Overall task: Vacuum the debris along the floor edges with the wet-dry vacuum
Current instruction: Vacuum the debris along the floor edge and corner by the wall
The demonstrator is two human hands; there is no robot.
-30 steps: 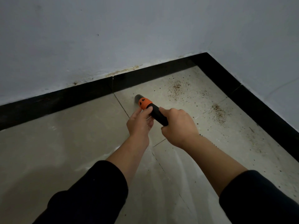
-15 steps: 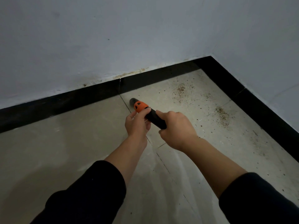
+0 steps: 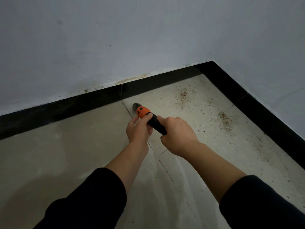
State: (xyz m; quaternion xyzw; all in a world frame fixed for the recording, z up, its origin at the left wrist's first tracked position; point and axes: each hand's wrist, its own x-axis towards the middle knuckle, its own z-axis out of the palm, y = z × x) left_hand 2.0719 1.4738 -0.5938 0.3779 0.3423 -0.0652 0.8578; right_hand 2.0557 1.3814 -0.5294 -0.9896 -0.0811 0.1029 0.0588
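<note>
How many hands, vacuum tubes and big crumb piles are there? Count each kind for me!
Hands: 2, the left hand and the right hand, both holding the tube.
Vacuum tubes: 1, the black and orange vacuum nozzle.
Big crumb piles: 2, the far crumb pile and the near crumb pile.
Total: 5.

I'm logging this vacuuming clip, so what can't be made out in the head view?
Vacuum body and hose: outside the head view; the right hand covers the rear end of the wand.
Wand mouth: faces away, so whether it touches the floor is unclear.
Debris: specks too small to identify.
Black baseboard: too dark to show any debris against it.
</note>
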